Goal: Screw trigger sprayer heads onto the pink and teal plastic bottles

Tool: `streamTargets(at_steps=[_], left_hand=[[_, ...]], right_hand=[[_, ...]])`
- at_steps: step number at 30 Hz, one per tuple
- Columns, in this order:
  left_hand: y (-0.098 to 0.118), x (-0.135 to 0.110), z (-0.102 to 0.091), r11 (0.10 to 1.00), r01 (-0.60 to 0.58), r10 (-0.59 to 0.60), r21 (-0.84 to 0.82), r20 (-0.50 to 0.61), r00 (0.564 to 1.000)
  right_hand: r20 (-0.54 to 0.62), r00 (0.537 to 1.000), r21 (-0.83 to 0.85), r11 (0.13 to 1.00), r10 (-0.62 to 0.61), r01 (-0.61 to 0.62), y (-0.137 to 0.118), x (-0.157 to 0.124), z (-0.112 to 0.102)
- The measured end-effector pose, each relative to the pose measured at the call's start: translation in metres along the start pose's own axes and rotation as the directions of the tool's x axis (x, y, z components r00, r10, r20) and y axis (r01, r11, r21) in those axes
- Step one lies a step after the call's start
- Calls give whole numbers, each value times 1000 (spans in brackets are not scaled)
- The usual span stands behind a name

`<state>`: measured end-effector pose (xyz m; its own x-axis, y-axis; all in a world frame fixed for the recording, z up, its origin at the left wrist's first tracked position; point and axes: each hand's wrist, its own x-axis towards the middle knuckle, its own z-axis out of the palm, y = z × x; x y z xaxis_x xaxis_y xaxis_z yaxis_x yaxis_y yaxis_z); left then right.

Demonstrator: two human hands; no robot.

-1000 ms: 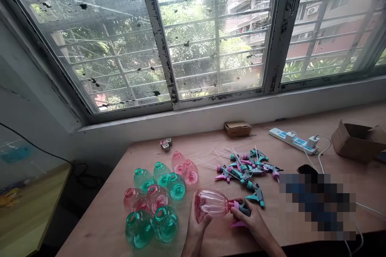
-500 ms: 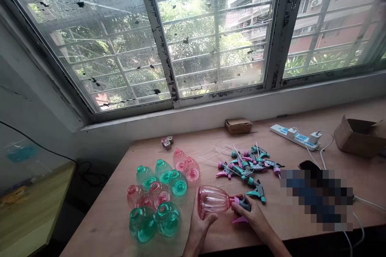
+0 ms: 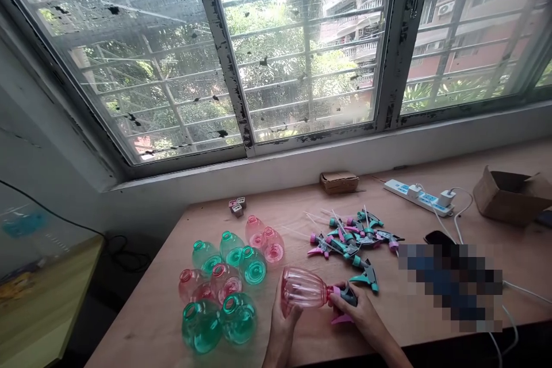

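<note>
Pink nearest: grasping a ribbed bottle (image 3: 304, 287) sideways over the surface (image 3: 146, 325), by its base with the left hand (image 3: 280, 319) and by its grey-and-pink spray head (image 3: 349, 296) with the right hand (image 3: 363, 311). To the left, open-necked green and pink bottles (image 3: 238, 322); beyond the right hand, a heap of spray heads (image 3: 347, 241); farther back, a brown box (image 3: 339, 183) below the window (image 3: 302, 63).

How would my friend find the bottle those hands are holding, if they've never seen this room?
Below the big window is a wooden table with a group of standing bottles. Right of them, a pink bottle is held sideways between the left hand and right hand. Unlike the standing ones, which are open at the top, it has a spray head at its neck.
</note>
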<state>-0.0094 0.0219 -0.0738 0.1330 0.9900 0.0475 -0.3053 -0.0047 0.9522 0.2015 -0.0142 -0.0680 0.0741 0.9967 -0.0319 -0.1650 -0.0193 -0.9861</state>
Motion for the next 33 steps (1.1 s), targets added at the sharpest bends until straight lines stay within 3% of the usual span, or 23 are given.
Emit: streamTargets(at_steps=[4, 9, 20, 28, 33], left_hand=[[7, -2, -2, 998, 29, -28, 57, -17, 999], [18, -12, 2, 992, 31, -35, 119, 38, 999], [1, -13, 6, 998, -38, 43, 46, -114, 993], [1, -16, 3, 1000, -2, 1, 31, 28, 1000], [4, -18, 7, 999, -29, 30, 31, -43, 999]], right_hand=[[-11, 1000, 45, 999, 5, -4, 0, 2, 0], [-10, 1000, 105, 994, -10, 11, -3, 1, 2], [-6, 1000, 69, 998, 11, -10, 3, 2, 0], [-50, 999, 85, 996, 4, 1, 2, 2, 1], [-52, 999, 81, 997, 13, -9, -5, -1, 5]])
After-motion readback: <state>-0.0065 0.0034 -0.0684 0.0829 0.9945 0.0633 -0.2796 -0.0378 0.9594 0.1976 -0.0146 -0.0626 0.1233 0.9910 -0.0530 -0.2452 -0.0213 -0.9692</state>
